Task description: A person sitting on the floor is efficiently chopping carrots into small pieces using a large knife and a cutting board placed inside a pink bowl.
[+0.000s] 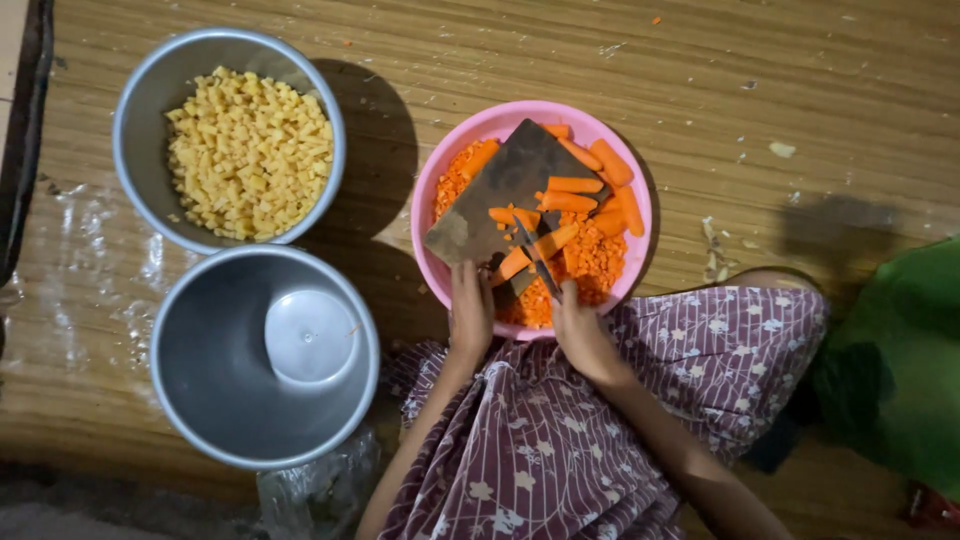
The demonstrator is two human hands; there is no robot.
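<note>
Down over the round pink plastic bowl on the wood-grain floor, and everything is placed from that bowl. Across it lies a dark, worn wooden chopping board, tilted corner to corner. The left hand sits at the bowl's near rim, fingers curled down on the ends of some orange carrot strips and pinning them to the board's near edge. The right hand is at the near rim too, just beside the left, clenched round the handle of a small dark-bladed knife. The blade runs up and away from the right hand towards the middle of the bowl, crossing the strips. The strips' long axis slants from the left fingertips up to the right, so the blade cuts across it, and the left hand is the nearer to the strips.

Finely diced carrot fills the bowl under and beside the board, and whole peeled carrot sticks lie along its far right side. Left of the pink bowl stands a steel bowl of yellow cubes, and nearer than that a steel bowl holding a pale lid.

The knife handle is hidden in the fist. How many strips are pinned is hard to make out. A green cloth is cut off at the right edge.
</note>
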